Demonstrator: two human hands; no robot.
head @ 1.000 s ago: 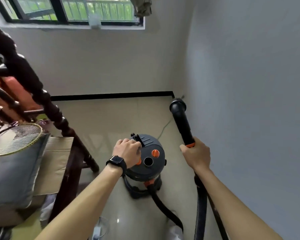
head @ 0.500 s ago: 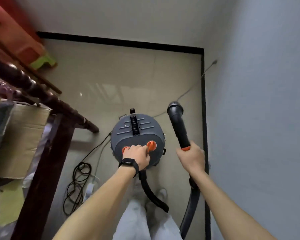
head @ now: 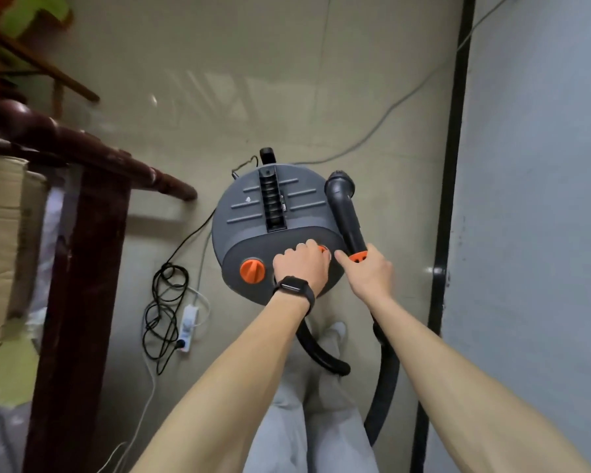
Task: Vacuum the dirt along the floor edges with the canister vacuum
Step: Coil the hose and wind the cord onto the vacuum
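Vacuum [head: 253, 206]: a grey canister standing on the floor [head: 287, 97], near the floor's edge that runs under the black skirting [head: 454, 131].
Left hand [head: 301, 268]: fingers are curled over an orange knob [head: 322, 249] on the lid and hide most of it, so whether they pinch it or only press it is unclear.
Right hand [head: 365, 274]: fingers are wrapped round the black wand [head: 345, 213] at its orange collar. The nozzle end hangs over the lid, off the floor.
Hose [head: 386, 387]: it loops from the wand back past the person's legs to the canister front.
Step in hand: most likely setting or switching the knob before any suction reaches the edge, so the cleaning itself looks not yet begun.
Doing it well: turn the knob with the fingertips and press down lightly so the canister does not roll. Keep the wand raised and clear of the left wrist. Then lower the nozzle to the skirting line and draw it slowly along that edge.
Watch for: the black cord [head: 164, 302] coiled by the power strip [head: 187, 327], and a thin cable [head: 372, 131] crossing toward the skirting. Either could snag the hose or the wheels.
Other knob [head: 252, 270]: orange and untouched.
Writing: none is readable. 1 small pale mark on the lid is too small to make out, and the watch [head: 292, 288] face is dark.
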